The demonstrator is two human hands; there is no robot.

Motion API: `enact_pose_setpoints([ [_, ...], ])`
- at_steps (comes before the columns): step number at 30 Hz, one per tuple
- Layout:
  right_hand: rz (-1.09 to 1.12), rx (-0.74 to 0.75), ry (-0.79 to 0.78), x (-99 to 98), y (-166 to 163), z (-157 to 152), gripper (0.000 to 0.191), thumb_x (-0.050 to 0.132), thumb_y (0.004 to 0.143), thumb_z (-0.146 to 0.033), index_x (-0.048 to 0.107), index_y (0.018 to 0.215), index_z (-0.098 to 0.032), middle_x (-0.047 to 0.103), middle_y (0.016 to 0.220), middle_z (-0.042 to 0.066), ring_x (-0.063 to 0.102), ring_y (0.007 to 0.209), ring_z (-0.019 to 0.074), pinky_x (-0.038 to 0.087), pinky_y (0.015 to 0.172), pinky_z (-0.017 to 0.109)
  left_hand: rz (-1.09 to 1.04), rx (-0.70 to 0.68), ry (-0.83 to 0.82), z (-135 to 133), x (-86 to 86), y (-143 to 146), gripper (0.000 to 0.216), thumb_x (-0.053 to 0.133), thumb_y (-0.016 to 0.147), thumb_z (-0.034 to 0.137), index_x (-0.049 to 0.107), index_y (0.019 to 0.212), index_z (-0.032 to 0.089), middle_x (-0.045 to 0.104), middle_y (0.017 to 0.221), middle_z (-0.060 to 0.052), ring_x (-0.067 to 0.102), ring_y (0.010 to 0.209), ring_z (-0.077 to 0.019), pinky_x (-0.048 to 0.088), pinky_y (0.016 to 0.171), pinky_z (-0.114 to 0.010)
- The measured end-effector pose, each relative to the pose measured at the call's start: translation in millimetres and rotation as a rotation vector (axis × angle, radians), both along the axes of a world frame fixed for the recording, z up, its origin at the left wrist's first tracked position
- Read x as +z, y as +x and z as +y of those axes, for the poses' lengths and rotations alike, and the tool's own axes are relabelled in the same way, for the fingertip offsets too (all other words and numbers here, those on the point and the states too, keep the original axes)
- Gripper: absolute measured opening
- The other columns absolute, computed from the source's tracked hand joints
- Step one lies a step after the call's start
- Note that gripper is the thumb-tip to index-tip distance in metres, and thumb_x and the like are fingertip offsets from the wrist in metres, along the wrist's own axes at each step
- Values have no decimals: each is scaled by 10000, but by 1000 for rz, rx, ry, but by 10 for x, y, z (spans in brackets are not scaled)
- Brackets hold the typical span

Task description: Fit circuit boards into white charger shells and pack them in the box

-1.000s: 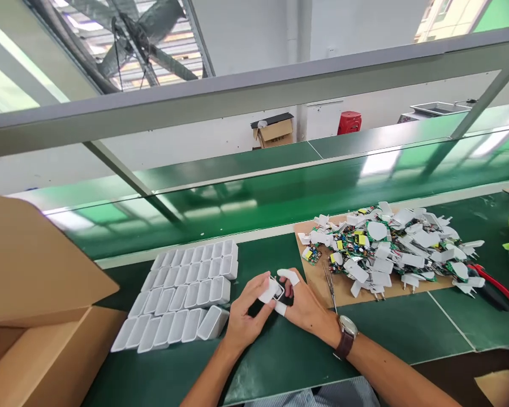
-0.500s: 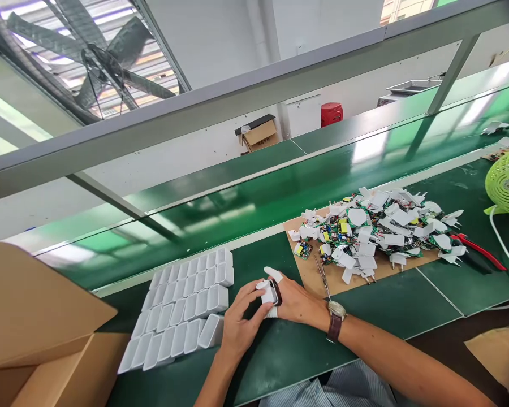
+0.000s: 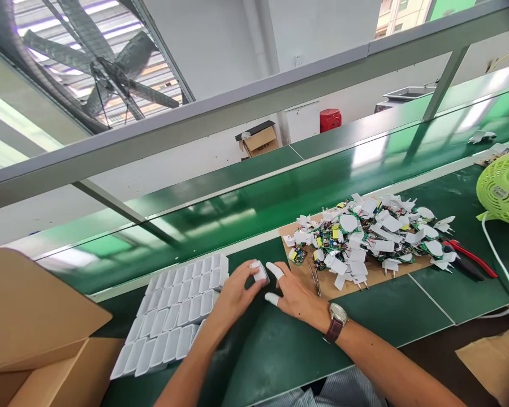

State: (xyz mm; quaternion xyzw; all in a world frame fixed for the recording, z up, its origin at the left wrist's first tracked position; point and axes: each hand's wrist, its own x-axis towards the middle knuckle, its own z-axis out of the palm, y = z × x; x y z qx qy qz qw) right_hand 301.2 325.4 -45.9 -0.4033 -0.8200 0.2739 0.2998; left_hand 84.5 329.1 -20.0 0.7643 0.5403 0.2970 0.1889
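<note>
Moved: right hand (image 3: 299, 294) has come off the white box (image 3: 260, 273).
Left hand (image 3: 236, 291): pinching the white box, lower centre of the frame.
Right fingers: spread, gripping nothing, just beside it.
Box rows (image 3: 168, 320): lower left.
Plug heap (image 3: 357, 254): brown sheet (image 3: 331, 289), right of centre.

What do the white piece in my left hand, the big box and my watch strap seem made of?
White piece: probably plastic, smooth and boxy.
Big box: likely cardboard, matte brown, with a wide flap.
Watch strap: perhaps leather, dark brown; finish too small to judge.
</note>
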Motion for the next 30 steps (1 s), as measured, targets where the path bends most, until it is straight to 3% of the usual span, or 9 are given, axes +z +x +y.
enact_pose_setpoints([
  [2,-79,-117,203,23,96,65,407,578,972,-142,552,1379,-149,604,1305,163,631,1079,286,557,943,465,-19,7,-63,310,58,74,232,711,876,394,717,1035,226,725,1312,-103,692,1222,-307,550,1081,-508],
  [4,-185,-243,329,1,173,128,310,513,983,-110,639,1266,-130,616,1307,190,590,1158,321,533,978,497,-40,1,-91,608,79,182,226,725,841,397,715,984,223,748,1252,-97,717,1158,-303,583,1027,-486],
  [8,-392,-341,360,-150,230,208,147,617,901,-104,745,974,-102,588,1384,243,501,1304,384,474,1075,520,-63,-20,-100,1008,32,420,230,726,814,416,713,916,210,771,1185,-99,744,1088,-285,625,951,-444],
  [11,-444,-338,348,-242,202,220,109,649,862,-94,756,853,-114,620,1325,241,538,1239,384,489,1036,507,-63,-43,-102,1028,50,512,314,758,795,446,735,981,194,720,1319,-135,708,1195,-307,605,1003,-454],
  [15,-411,-351,325,-291,180,236,151,637,841,-68,755,888,-150,667,1143,185,583,1056,317,519,924,452,-63,-10,-47,646,316,350,472,755,835,506,711,1218,233,530,1571,-135,571,1396,-330,509,1133,-509],
  [19,-370,-398,302,-351,199,291,269,628,852,-72,732,1084,-160,630,1235,186,524,1200,345,471,1044,511,27,163,139,-18,712,-165,396,675,930,540,692,1251,307,623,1480,-67,616,1340,-304,515,1124,-529],
  [21,-363,-398,295,-375,205,327,315,613,844,-39,714,1117,-159,615,1259,200,530,1201,358,490,1024,523,132,248,218,-373,806,-477,342,665,941,546,722,1183,311,666,1413,-59,641,1294,-315,543,1085,-539],
  [25,-378,-372,285,-322,213,430,322,538,813,39,688,1045,-128,596,1220,259,598,997,345,551,830,478,429,201,369,-1006,603,-963,262,682,929,547,766,931,299,691,1333,-74,616,1298,-368,558,1036,-583],
  [30,-387,-321,290,-25,295,459,239,470,845,6,638,881,-159,600,1071,180,592,831,275,550,760,428,647,139,351,-1417,88,-1095,110,669,954,362,738,955,277,597,1489,-103,484,1438,-424,577,977,-591],
])
